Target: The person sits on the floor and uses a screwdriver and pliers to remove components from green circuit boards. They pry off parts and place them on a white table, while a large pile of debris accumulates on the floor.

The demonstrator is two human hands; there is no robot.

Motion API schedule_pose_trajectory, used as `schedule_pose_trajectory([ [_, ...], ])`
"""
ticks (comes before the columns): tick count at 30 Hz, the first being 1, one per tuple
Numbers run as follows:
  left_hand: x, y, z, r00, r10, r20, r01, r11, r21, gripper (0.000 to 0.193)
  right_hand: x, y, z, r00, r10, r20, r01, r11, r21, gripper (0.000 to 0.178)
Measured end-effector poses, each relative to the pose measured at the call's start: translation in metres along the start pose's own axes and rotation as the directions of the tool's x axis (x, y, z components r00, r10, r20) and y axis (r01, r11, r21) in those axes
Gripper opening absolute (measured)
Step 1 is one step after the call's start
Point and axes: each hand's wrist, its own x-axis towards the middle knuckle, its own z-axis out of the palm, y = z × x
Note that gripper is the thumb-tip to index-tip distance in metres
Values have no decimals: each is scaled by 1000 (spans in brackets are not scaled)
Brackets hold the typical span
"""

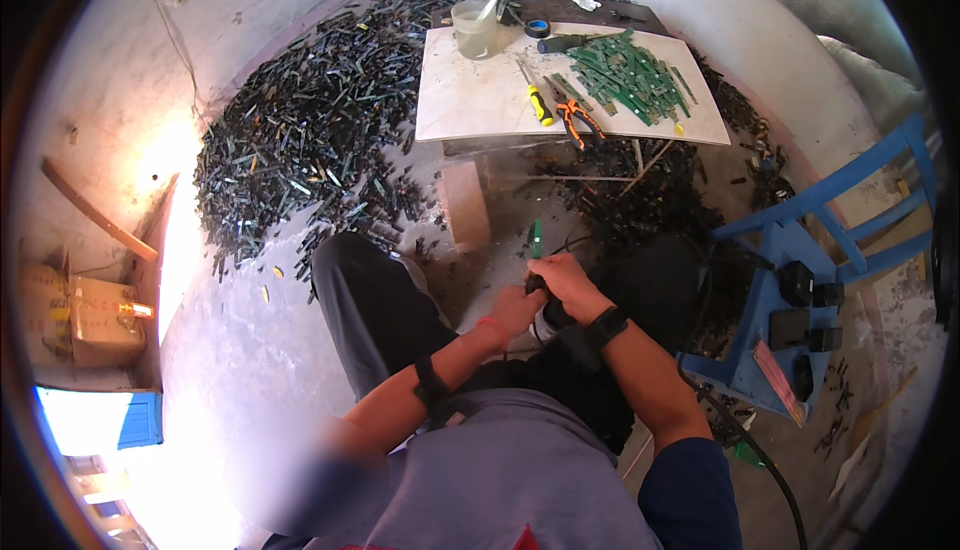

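Observation:
Above my lap, my left hand (517,310) and my right hand (566,283) are close together, fingers closed around a small black piece (537,284). Its kind is mostly hidden by the fingers. Just beyond them appears a narrow green circuit board strip (538,238); whether it joins the held piece I cannot tell. A thin dark cable runs near my right hand. Farther off on the white-topped table (470,100) lie orange-handled pliers (577,120), a yellow screwdriver (538,103) and a heap of green circuit board strips (630,78).
A cup of cloudy liquid (474,35), a roll of black tape (537,27) and a dark-handled tool (562,43) share the tabletop. Dark strips pile on the floor (310,130) at left. A blue chair (745,355) holding black blocks stands right; cardboard boxes (105,320) are left.

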Motion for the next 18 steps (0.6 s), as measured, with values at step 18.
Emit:
schedule_pose_trajectory([
  [18, -23, 32, -9, 972, 201, -124, -193, 978, 80, 36, -26, -37, -3, 994, 28, 103, -42, 989, 142, 23],
])
